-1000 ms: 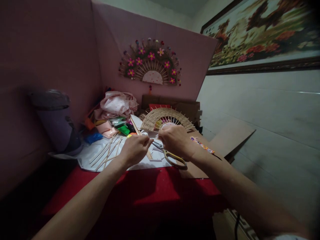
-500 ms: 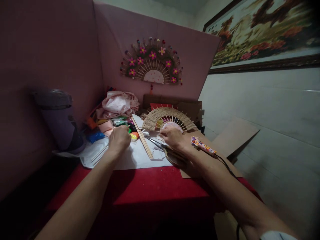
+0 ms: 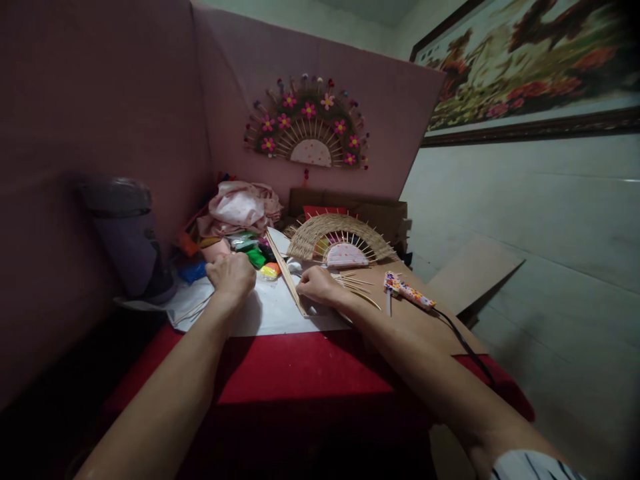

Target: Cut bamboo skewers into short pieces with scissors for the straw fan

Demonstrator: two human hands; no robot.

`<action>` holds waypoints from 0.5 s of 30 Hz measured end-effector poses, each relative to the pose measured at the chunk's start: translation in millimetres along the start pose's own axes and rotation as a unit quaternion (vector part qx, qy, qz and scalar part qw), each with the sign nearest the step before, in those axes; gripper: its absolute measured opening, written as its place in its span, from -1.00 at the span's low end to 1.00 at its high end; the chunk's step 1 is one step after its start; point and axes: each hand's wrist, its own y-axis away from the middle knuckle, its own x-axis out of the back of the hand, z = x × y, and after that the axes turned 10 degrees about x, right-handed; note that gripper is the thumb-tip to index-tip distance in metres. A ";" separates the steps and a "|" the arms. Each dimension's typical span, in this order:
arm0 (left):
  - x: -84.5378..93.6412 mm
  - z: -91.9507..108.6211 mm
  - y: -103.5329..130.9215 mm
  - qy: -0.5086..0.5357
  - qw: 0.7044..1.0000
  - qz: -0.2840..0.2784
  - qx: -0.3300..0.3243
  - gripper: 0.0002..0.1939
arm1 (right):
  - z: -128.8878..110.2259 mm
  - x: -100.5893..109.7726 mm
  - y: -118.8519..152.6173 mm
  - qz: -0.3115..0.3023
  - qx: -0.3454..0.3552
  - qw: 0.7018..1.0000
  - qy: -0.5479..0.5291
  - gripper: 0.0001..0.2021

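Observation:
My left hand (image 3: 233, 275) is closed over the left part of a white sheet (image 3: 250, 323), beside several small coloured packets (image 3: 271, 270). Whatever its fingers may hold is hidden. My right hand (image 3: 319, 285) has its fingers pinched low at the right edge of a long bundle of pale wooden strips (image 3: 286, 270); I cannot make out what is in them. Thin sticks (image 3: 357, 281) lie loose just right of that hand. Behind them stands a woven half-round fan (image 3: 345, 229) with stick ribs and a pink-dotted centre.
A flower-patterned glue gun (image 3: 409, 291) with a black cord rests on brown cardboard (image 3: 425, 327) at the right. At the left is a purple container (image 3: 130, 243), with crumpled pink cloth (image 3: 243, 205) further back. A fan with pink flowers (image 3: 309, 111) hangs on the pink panel.
My right hand has moved left and down, from the fan's centre to the wooden strips, uncovering loose sticks. My left hand has shifted slightly left. The scissors are now mostly hidden.

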 end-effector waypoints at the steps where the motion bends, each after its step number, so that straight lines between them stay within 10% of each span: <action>1: 1.2 0.8 1.1 -0.002 1.000 0.007 -0.002 -0.64 | 0.4 0.3 0.0 -0.002 -0.003 1.000 -0.006 -0.79; 15: 17.2 15.7 28.7 0.098 0.987 0.105 -0.066 -0.55 | 6.4 -11.2 -2.5 0.030 -0.058 0.992 -0.110 -0.81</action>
